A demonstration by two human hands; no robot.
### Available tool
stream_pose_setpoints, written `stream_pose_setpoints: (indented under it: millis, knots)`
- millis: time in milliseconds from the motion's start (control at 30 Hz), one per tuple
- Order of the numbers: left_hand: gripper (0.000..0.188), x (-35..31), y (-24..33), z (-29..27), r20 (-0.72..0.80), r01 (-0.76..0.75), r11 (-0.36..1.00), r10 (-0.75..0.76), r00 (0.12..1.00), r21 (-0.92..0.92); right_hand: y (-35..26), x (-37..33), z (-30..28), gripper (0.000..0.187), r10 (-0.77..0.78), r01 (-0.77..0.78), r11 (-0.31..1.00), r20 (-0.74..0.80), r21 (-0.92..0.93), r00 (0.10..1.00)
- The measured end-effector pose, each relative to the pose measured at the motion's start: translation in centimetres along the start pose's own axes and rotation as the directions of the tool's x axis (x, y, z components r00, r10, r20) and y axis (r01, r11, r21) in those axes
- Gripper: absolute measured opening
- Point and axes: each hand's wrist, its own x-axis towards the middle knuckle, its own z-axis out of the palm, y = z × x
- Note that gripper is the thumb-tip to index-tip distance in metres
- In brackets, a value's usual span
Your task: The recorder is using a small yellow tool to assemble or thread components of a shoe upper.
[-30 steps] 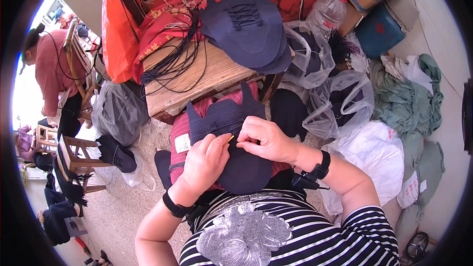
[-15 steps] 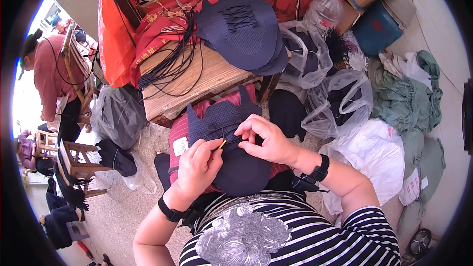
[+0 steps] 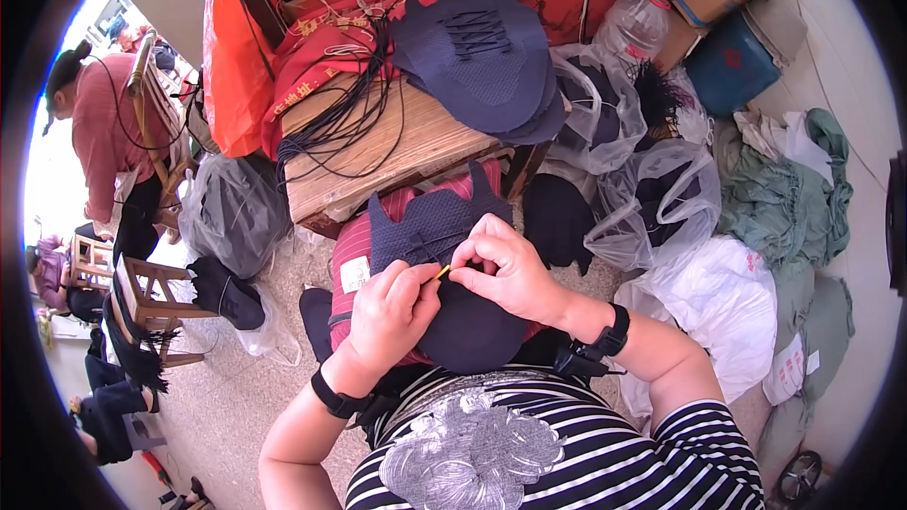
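Note:
A dark blue textured shoe upper [image 3: 416, 223] lies over a red striped cushion [image 3: 351, 247] on my lap, with thin dark lace across its middle. My left hand [image 3: 395, 310] is closed in a pinch on a thin yellow tool [image 3: 443, 272], whose exact kind is too small to tell. Right beside its tip, my right hand [image 3: 510, 274] pinches thumb and forefinger together. Whatever lies between those fingertips is too small to make out. Both hands are above the upper, near its lacing.
Ahead, a wooden stool [image 3: 326, 191] bears a bundle of dark laces [image 3: 351, 137] and stacked blue uppers [image 3: 477, 66], the top one laced. Clear plastic bags [image 3: 661, 194] and a white bag [image 3: 723, 297] crowd the right. At left, a grey bag [image 3: 231, 217] sits near another person [image 3: 106, 127].
My right hand's fingers have closed into a pinch and come against the yellow tool's tip. My left hand has shifted slightly right with the tool. The whole view has shifted a little.

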Motion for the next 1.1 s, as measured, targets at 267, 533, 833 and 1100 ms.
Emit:
stream_pose_setpoints:
  millis: [267,533,833,1100]
  knots:
    - [0.024,-0.1,-0.2,-0.1,0.012,-0.038,0.997,0.037,0.999,0.074,0.1,-0.1,-0.5,0.013,-0.016,0.016,1.0,0.028,0.018,0.999]
    - [0.023,0.3,-0.3,0.0,-0.015,-0.033,0.995,0.035,0.999,0.097,0.2,-0.2,-0.6,0.013,-0.014,0.013,1.0,0.025,0.018,1.0]
    - [0.016,0.7,-0.3,-0.9,-0.092,0.06,0.996,-0.054,0.994,0.072,1.3,0.0,-1.2,0.015,0.291,-0.25,0.797,0.013,0.55,0.957]
    - [0.018,-0.1,-1.0,-0.8,-0.093,0.115,0.986,-0.104,0.99,0.121,1.9,-0.3,-1.3,0.015,0.28,-0.228,0.784,-0.002,0.577,0.96]
